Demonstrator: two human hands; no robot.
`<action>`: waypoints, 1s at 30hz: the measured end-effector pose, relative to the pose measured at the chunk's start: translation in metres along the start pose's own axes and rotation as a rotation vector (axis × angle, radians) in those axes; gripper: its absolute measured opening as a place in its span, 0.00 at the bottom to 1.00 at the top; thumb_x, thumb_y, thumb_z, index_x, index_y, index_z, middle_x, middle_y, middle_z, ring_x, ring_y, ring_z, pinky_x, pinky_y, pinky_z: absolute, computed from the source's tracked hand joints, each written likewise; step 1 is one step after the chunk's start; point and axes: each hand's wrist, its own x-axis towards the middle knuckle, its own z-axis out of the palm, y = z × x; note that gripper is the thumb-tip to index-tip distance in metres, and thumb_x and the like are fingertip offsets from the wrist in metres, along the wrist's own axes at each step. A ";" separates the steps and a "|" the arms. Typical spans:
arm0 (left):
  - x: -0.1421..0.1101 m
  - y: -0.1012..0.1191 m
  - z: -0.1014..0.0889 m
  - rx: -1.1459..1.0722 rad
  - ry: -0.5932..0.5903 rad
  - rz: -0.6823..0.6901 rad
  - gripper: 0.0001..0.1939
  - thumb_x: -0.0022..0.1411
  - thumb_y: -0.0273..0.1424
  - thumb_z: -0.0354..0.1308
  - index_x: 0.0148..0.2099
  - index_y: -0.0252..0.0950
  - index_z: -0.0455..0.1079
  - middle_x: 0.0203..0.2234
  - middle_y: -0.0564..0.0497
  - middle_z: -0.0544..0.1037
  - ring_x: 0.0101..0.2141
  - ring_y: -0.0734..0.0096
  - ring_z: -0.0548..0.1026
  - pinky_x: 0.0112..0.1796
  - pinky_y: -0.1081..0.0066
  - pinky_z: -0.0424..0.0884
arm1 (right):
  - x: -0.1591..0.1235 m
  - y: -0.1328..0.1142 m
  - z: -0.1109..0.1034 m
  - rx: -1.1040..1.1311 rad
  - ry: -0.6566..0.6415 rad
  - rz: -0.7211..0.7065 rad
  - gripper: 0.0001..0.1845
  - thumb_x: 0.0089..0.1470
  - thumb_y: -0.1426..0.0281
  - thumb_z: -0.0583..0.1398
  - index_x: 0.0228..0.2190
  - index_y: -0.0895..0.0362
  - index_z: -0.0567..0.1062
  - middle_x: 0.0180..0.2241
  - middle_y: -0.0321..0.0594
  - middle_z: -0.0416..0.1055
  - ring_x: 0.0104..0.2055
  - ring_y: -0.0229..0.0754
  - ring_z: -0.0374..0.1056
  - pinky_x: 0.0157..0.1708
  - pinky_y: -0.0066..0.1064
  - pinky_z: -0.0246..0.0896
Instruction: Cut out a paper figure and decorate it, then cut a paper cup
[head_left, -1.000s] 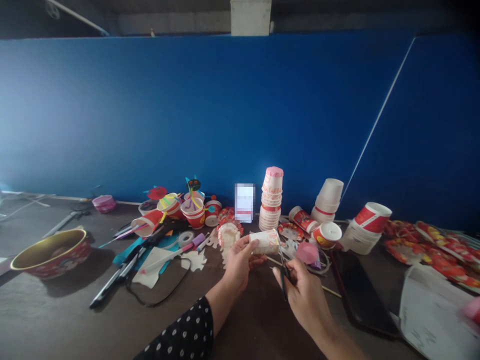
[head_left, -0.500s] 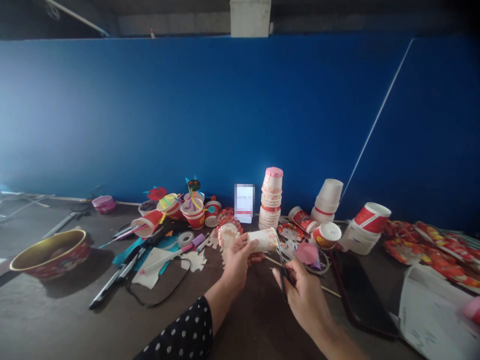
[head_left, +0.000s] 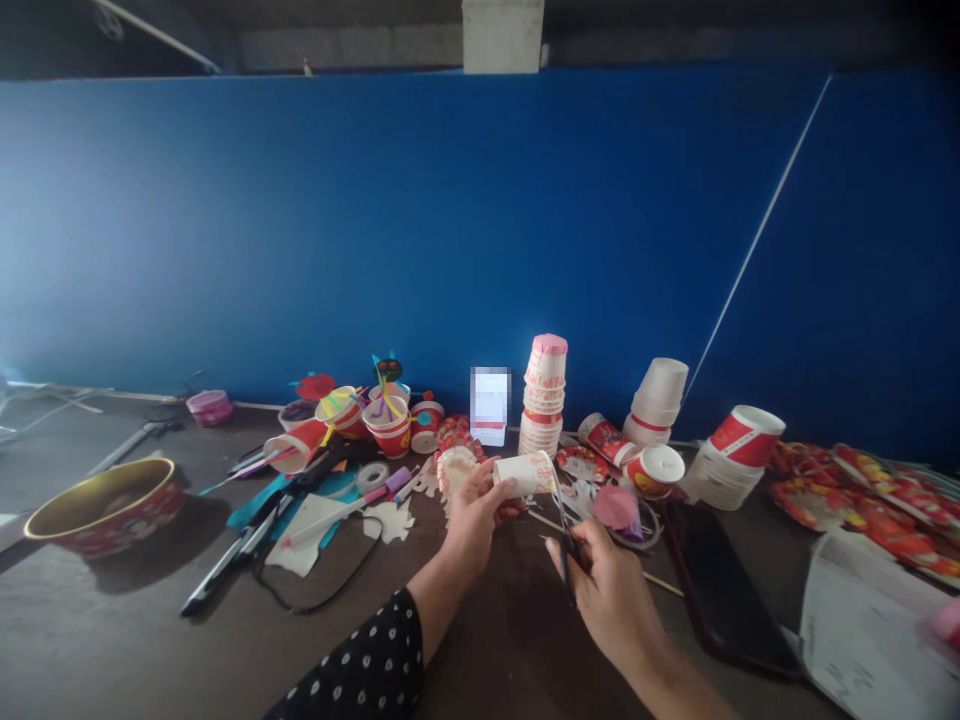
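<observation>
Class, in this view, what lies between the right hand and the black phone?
A thin wooden stick lies between the right hand and the phone, as the head view shows.

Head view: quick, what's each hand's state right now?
Left hand: closed, holding a white paper cup.
Right hand: closed, holding scissors.

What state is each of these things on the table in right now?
Left hand: gripping the cup
Paper cup: held on its side, red writing on it
Right hand: holding the scissors
Scissors: blades at the cup's rim
Cup stack: standing upright
Gold-rimmed bowl: upright, mouth up
</observation>
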 end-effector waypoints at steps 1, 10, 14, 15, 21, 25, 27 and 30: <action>0.000 0.000 0.000 -0.001 0.001 0.001 0.30 0.43 0.32 0.66 0.48 0.31 0.61 0.28 0.50 0.74 0.20 0.77 0.72 0.21 0.78 0.65 | 0.000 0.000 0.000 0.006 -0.005 0.002 0.10 0.56 0.61 0.52 0.28 0.54 0.64 0.17 0.35 0.70 0.17 0.40 0.66 0.17 0.26 0.53; 0.002 0.000 -0.001 -0.044 -0.021 0.039 0.33 0.41 0.31 0.67 0.50 0.31 0.61 0.27 0.50 0.75 0.21 0.76 0.72 0.23 0.77 0.64 | 0.001 0.000 -0.001 -0.034 0.014 -0.039 0.09 0.56 0.64 0.52 0.27 0.55 0.64 0.17 0.36 0.70 0.16 0.41 0.67 0.17 0.27 0.54; 0.004 -0.001 -0.001 -0.072 -0.017 0.029 0.36 0.41 0.33 0.67 0.53 0.32 0.59 0.30 0.48 0.75 0.22 0.76 0.72 0.23 0.77 0.63 | 0.001 0.002 -0.001 -0.081 0.032 -0.066 0.08 0.56 0.65 0.52 0.27 0.55 0.65 0.17 0.36 0.71 0.17 0.41 0.67 0.19 0.27 0.56; 0.004 -0.001 -0.001 -0.067 -0.015 0.022 0.36 0.42 0.34 0.67 0.53 0.33 0.59 0.30 0.48 0.75 0.22 0.76 0.72 0.22 0.77 0.62 | 0.001 0.002 0.000 -0.091 0.034 -0.069 0.08 0.55 0.65 0.52 0.27 0.55 0.65 0.17 0.36 0.70 0.18 0.41 0.67 0.19 0.28 0.56; 0.006 -0.002 -0.003 -0.053 -0.011 0.030 0.32 0.44 0.35 0.66 0.51 0.32 0.61 0.28 0.49 0.74 0.21 0.76 0.71 0.21 0.77 0.61 | -0.001 0.002 0.002 -0.151 0.025 -0.084 0.07 0.55 0.65 0.53 0.29 0.55 0.65 0.16 0.35 0.69 0.16 0.41 0.66 0.18 0.28 0.55; 0.006 -0.003 -0.003 -0.061 -0.016 0.022 0.31 0.44 0.35 0.66 0.49 0.32 0.61 0.30 0.48 0.75 0.22 0.77 0.71 0.22 0.77 0.64 | -0.001 0.004 0.002 -0.160 0.031 -0.057 0.07 0.54 0.64 0.54 0.30 0.55 0.66 0.17 0.35 0.70 0.18 0.41 0.68 0.19 0.28 0.56; 0.005 -0.004 -0.002 -0.057 -0.014 0.013 0.30 0.43 0.34 0.66 0.49 0.32 0.62 0.30 0.48 0.75 0.22 0.77 0.71 0.23 0.77 0.64 | -0.001 0.006 0.002 -0.167 0.041 -0.051 0.07 0.54 0.64 0.54 0.30 0.55 0.66 0.18 0.35 0.71 0.19 0.42 0.69 0.20 0.28 0.57; 0.003 -0.006 -0.001 -0.040 -0.021 -0.022 0.31 0.43 0.35 0.66 0.49 0.31 0.62 0.29 0.48 0.75 0.21 0.77 0.71 0.21 0.78 0.62 | 0.000 0.008 0.003 -0.176 0.073 -0.053 0.07 0.53 0.64 0.55 0.30 0.55 0.66 0.20 0.37 0.72 0.21 0.43 0.70 0.21 0.28 0.57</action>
